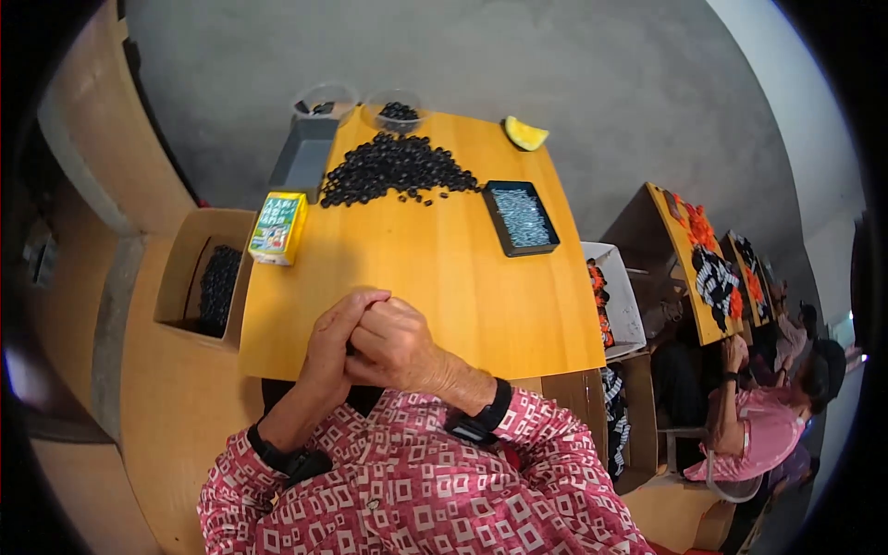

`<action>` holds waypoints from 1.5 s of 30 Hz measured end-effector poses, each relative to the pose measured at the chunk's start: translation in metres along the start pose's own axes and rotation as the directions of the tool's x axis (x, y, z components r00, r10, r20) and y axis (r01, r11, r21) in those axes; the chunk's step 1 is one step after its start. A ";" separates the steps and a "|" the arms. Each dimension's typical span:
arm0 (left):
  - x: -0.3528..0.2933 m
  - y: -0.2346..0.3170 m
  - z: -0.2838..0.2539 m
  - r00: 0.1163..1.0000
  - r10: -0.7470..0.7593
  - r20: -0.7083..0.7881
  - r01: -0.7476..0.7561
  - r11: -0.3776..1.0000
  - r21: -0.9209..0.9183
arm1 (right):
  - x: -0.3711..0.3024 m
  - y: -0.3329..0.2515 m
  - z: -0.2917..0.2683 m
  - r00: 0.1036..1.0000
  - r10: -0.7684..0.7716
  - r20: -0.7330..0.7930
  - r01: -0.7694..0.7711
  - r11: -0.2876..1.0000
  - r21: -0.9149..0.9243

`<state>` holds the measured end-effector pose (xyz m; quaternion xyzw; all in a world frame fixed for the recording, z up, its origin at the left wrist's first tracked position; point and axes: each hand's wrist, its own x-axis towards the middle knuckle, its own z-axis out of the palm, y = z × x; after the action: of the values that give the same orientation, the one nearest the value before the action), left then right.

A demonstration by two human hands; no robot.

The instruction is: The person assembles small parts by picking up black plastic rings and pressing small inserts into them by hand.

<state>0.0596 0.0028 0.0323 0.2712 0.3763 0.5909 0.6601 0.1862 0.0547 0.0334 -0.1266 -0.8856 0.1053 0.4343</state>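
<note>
A small dark piece (351, 349), barely visible, sits pinched between the two hands at the near edge of the wooden counter (435, 268); its shape cannot be made out. The left hand (335, 344) curls its fingers over it and the right hand (396, 347) closes against it from the other side, both clenched around it. This looks like a fitting step on one piece. Further out, a heap of small black round parts (393, 168) lies toward the far edge, with a black rectangular tray of silvery screws (522, 216) by the right edge and a small yellow-green carton (277, 227) at the left edge.
</note>
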 end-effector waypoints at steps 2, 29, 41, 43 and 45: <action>0.001 -0.002 0.002 0.999 -0.003 -0.036 0.003 1.000 0.016 | 0.000 0.001 -0.002 0.999 -0.022 -0.025 0.022 0.999 0.023; 0.002 0.000 -0.034 0.997 0.048 -0.063 -0.021 0.930 0.366 | -0.024 0.026 0.001 0.999 0.029 0.040 -0.020 0.979 -0.205; 0.006 0.000 0.004 0.999 0.048 -0.013 -0.046 0.994 0.102 | -0.013 0.010 0.012 0.995 -0.056 -0.078 0.057 0.998 0.012; 0.003 0.001 0.004 0.997 0.076 -0.002 -0.075 0.991 0.111 | -0.012 0.007 0.012 0.997 -0.046 -0.057 0.047 0.999 0.022; -0.001 0.003 0.005 0.994 0.109 -0.014 -0.107 0.987 0.123 | -0.010 0.006 0.012 0.999 -0.041 -0.032 0.043 0.998 0.055</action>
<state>0.0618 0.0030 0.0374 0.3248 0.4030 0.6044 0.6055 0.1834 0.0558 0.0172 -0.0976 -0.8780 0.1188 0.4533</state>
